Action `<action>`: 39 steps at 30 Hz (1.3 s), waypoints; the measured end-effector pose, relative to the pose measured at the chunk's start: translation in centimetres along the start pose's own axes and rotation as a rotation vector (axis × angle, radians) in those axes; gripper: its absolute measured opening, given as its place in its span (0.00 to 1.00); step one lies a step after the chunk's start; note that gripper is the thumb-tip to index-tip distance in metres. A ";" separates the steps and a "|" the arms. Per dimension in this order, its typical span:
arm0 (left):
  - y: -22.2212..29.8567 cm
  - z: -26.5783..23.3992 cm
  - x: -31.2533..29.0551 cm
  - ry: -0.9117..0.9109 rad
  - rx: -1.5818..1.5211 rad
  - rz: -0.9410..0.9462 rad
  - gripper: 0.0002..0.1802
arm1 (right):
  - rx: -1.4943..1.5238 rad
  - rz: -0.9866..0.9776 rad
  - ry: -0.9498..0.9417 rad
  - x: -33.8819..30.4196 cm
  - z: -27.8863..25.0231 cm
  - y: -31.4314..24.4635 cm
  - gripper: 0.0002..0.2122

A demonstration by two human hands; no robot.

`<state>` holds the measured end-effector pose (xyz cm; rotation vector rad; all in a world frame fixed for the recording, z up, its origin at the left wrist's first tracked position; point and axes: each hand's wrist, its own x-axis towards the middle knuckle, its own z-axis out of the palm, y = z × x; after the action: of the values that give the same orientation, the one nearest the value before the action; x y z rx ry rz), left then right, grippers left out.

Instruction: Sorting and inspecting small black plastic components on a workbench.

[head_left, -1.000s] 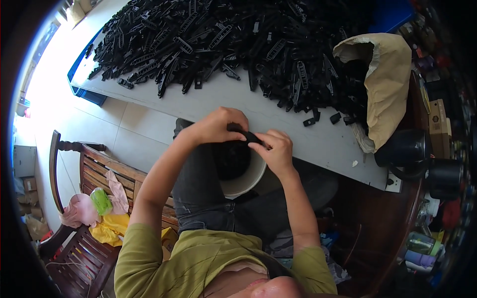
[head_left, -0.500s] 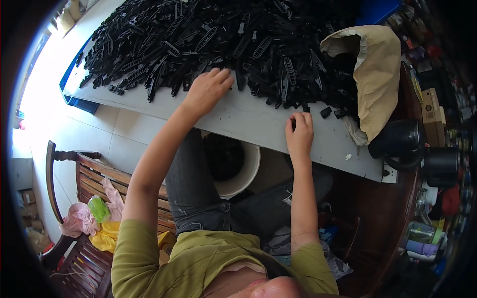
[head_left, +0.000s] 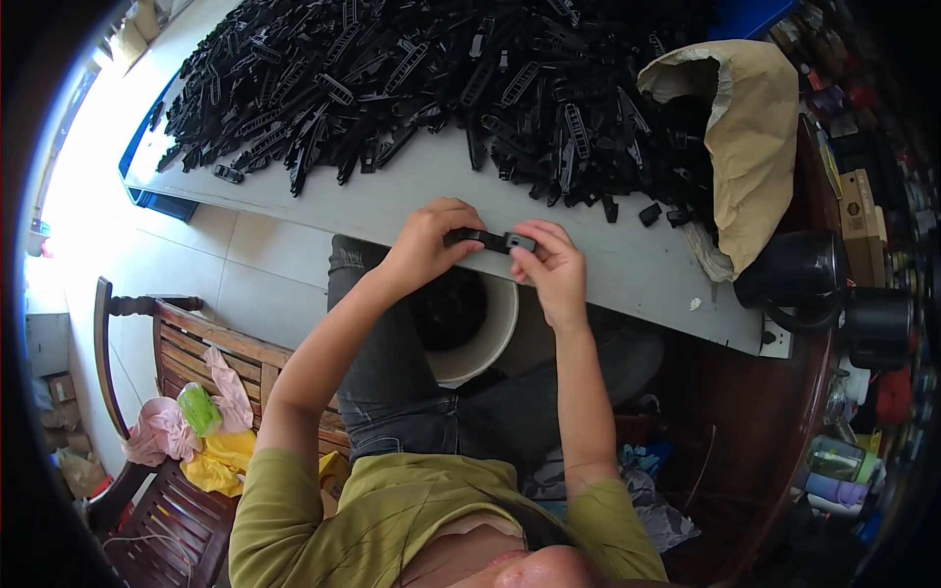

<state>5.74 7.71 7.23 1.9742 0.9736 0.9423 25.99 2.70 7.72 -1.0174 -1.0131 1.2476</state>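
Working above the bench's (head_left: 627,269) near border leaves elbow room, with the heaped black pieces (head_left: 421,78) set back and the white bucket (head_left: 508,333) under the edge, where a dropped part might fall. Over that edge, the left hand (head_left: 431,240) pinches a slim black part (head_left: 482,238); the right hand (head_left: 557,269) grips a small black block (head_left: 520,242), seemingly meeting its end. Best keep the slim part steady and the block squarely aligned.
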 end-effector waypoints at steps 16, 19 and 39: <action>-1.0 0.5 0.0 0.008 0.051 0.041 0.14 | -0.795 -0.251 -0.069 0.3 -1.9 0.2 0.14; -1.0 0.3 -0.1 -0.002 0.070 0.072 0.14 | -0.842 -0.278 -0.065 0.4 -1.6 0.3 0.13; -0.7 -1.4 5.2 0.167 0.379 0.143 0.17 | -1.414 -0.423 0.374 4.4 -8.0 -0.5 0.13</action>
<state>6.66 12.85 8.79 2.3341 1.1868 1.0777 34.07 6.74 6.38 -1.8278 -1.6866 -0.2009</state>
